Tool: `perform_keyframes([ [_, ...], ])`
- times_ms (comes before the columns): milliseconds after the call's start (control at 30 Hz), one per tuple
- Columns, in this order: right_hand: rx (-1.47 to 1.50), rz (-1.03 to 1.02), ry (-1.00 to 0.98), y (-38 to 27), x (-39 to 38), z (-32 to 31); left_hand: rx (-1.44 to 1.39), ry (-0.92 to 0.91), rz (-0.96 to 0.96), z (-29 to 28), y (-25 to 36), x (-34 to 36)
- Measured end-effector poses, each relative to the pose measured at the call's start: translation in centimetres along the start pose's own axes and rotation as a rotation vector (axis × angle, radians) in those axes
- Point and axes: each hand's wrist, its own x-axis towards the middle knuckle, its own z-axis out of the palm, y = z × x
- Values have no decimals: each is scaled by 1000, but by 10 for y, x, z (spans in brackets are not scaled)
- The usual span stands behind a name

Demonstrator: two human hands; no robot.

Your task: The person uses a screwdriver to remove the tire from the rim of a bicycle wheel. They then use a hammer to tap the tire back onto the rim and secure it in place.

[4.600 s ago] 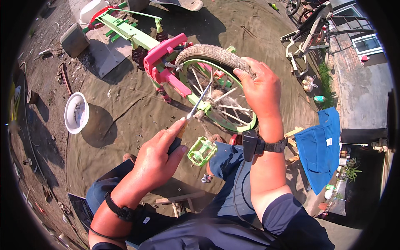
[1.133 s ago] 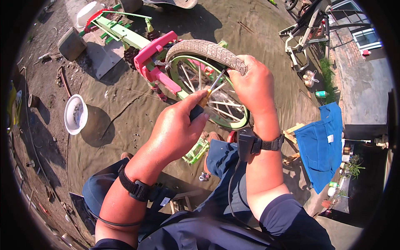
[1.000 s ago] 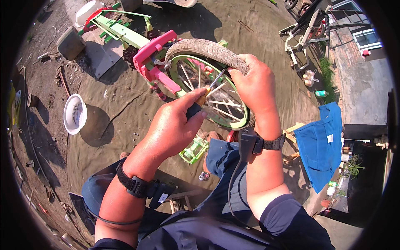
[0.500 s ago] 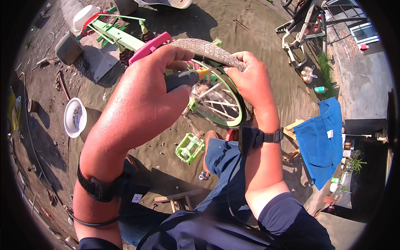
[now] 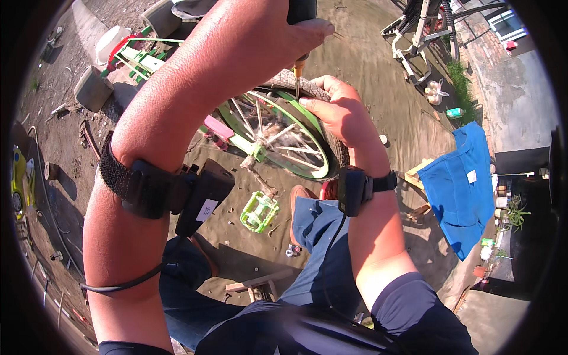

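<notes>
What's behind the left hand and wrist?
Along their lower edge, a pink frame piece and the spoked wheel show; pale-green frame parts show to the upper left. What lies between is covered by the left hand and wrist.

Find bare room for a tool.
Widest: ground sheet between right hand and cream frame, one pale object aside. Smaller: shaded patch between pedal and wooden bar. Crowded: wheel rim, where screwdriver, left hand and right hand converge.

wheel point(image 5: 278, 133) ahead — pedal point(image 5: 259, 212) nearer; cloth point(image 5: 455, 189) right, plant point(image 5: 516, 216) further right
</notes>
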Motion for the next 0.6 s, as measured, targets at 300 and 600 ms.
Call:
perform_keyframes([
  [300, 178, 58, -92, 8, 7, -9, -127, -173, -197, 25, -8, 53],
  [600, 315, 148, -188, 16, 12, -19, -134, -219, -263, 39, -3, 63],
])
